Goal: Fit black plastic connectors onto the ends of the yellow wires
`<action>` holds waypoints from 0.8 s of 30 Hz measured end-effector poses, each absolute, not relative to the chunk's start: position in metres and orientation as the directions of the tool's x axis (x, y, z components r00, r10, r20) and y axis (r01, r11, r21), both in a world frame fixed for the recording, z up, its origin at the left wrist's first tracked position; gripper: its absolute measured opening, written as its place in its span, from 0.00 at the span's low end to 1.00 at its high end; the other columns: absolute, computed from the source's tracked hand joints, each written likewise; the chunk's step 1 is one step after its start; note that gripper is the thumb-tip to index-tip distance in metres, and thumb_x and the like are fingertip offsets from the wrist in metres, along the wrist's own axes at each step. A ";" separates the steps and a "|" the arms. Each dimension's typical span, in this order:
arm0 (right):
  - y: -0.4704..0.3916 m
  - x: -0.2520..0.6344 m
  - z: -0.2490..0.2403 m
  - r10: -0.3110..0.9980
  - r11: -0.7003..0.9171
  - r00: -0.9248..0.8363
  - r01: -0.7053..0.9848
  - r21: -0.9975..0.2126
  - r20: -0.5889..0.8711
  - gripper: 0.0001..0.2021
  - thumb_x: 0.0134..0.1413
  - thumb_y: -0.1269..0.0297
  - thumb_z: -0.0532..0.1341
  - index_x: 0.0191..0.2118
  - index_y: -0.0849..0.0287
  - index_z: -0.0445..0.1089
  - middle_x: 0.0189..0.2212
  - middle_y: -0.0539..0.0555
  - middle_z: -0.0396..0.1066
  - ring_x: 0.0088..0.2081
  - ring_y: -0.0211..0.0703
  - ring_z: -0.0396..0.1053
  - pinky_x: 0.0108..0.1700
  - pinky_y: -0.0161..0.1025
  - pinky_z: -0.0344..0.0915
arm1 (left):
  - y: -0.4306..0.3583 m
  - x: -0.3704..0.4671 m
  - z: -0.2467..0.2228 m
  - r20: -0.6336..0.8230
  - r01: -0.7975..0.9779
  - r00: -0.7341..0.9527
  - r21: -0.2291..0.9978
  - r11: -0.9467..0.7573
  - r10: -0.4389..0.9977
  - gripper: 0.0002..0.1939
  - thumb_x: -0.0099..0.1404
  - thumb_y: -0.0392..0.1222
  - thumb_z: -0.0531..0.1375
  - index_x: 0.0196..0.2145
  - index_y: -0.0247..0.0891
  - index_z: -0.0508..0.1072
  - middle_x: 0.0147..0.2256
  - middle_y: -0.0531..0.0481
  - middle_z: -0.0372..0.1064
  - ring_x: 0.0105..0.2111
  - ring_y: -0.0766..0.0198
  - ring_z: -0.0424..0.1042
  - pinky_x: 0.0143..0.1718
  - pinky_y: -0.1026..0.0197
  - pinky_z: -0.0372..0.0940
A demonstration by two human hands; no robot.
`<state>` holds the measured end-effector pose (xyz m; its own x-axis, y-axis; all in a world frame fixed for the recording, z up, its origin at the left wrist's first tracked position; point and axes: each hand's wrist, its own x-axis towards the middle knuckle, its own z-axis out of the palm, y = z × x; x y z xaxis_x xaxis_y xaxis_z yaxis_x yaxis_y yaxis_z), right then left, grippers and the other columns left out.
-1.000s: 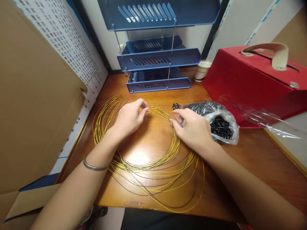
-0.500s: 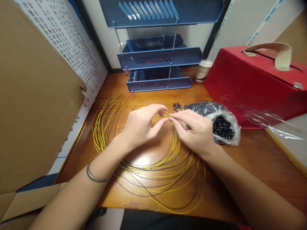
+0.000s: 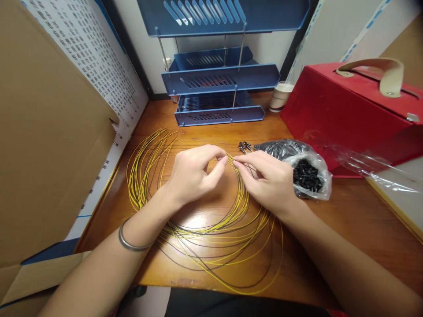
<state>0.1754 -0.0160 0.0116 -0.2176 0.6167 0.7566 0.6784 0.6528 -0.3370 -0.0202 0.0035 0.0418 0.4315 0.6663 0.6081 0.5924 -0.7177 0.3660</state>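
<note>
Yellow and dark thin wires (image 3: 243, 198) lie in a loose, wide coil on the wooden table, their ends fanned out at the left. At the coil's upper right, my right hand (image 3: 272, 182) pinches a dark wire between thumb and forefinger. Just left of it, my left hand (image 3: 194, 171) has its thumb and forefinger closed together at the tips; whatever they hold is too small to make out. A narrow gap separates the two pairs of fingertips. Behind my right hand, several wires with black ends (image 3: 244, 146) stick out beside a plastic bag.
The clear plastic bag (image 3: 325, 178) of small black parts sits right of my right hand. A red box (image 3: 330, 110) with a handle, a paper cup (image 3: 280, 97) and blue tiered trays (image 3: 218, 116) stand behind. Cardboard (image 3: 49, 132) rises on the left.
My left fingertips have moved slightly left, away from my right fingertips, and have closed together. My right hand has stayed almost in place.
</note>
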 end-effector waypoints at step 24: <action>-0.026 0.164 0.013 0.621 0.667 -0.218 0.651 -0.362 0.753 0.07 0.64 0.67 0.62 0.37 0.59 0.79 0.23 0.49 0.76 0.21 0.34 0.68 0.26 0.33 0.62 | -0.002 -0.015 0.042 0.724 0.630 0.282 0.356 -0.691 0.630 0.18 0.72 0.43 0.59 0.24 0.37 0.74 0.21 0.52 0.72 0.21 0.69 0.68 0.26 0.64 0.61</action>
